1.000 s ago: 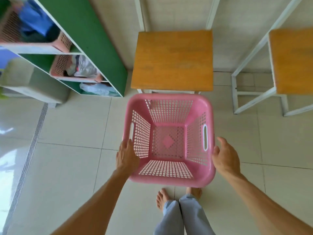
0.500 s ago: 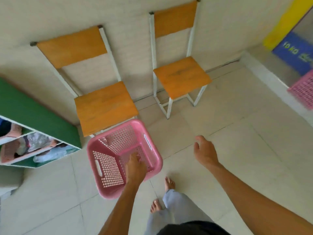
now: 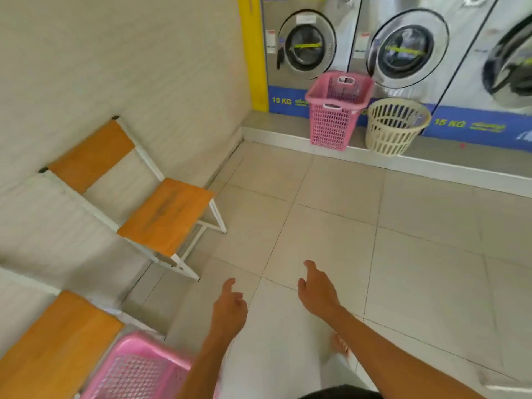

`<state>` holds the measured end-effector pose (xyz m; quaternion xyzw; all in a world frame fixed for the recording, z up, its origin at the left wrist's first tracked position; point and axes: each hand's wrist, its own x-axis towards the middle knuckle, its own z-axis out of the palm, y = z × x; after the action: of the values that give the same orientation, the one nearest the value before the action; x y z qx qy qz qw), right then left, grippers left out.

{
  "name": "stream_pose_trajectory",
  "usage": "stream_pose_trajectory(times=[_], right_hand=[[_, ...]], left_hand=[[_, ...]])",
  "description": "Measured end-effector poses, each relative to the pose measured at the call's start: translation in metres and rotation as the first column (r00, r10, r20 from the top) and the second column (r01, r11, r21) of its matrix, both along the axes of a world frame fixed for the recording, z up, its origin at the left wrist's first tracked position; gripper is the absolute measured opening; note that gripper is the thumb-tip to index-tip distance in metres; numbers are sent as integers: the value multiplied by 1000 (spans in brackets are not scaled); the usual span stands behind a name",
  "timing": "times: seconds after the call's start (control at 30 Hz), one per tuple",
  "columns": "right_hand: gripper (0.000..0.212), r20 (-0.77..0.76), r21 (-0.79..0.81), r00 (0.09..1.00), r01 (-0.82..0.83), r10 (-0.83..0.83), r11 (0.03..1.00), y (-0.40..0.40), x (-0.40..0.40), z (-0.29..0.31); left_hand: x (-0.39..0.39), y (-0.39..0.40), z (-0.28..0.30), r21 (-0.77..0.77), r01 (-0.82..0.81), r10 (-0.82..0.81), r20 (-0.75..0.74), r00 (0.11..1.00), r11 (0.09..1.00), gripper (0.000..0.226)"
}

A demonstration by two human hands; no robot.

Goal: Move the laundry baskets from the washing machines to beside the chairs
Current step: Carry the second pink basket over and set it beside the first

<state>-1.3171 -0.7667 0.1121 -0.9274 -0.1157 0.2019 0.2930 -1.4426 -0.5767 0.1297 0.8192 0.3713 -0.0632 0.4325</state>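
Note:
A square pink basket (image 3: 135, 370) stands on the floor at the bottom left, beside the near wooden chair (image 3: 54, 338). A tall pink basket (image 3: 335, 110) and a round cream basket (image 3: 395, 125) stand on the step before the washing machines (image 3: 408, 47), far ahead. My left hand (image 3: 229, 309) hovers over the floor just right of the square pink basket, fingers loosely apart, holding nothing. My right hand (image 3: 316, 290) is beside it, also open and empty.
A second wooden chair (image 3: 167, 217) with a white frame stands against the left wall. A raised grey step (image 3: 403, 165) runs along the machines' base. Tiled floor stretches between me and the machines. My bare foot (image 3: 341, 345) shows below my right arm.
Both hands have come off the square pink basket, which now sits by the near chair. My view has swung right, from the chairs toward the washing machines.

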Motion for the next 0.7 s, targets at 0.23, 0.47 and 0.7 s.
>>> stream_pose_trajectory(times=[0.23,0.47,0.7], right_hand=[[49,26,6,993,118,-118,993,-60,131,7],[47,54,2,981,184,-184,983,-110,262,28],[46,53,7,982,184,-184,983,-102,383,19]], left_hand=[[172,-50,9,-20,110,-109,27,994,994,51],[316,-103,19,-66,203,-199,67,978,977,41],[438,-95,6,-70,259,-255,60,965,963,33]])
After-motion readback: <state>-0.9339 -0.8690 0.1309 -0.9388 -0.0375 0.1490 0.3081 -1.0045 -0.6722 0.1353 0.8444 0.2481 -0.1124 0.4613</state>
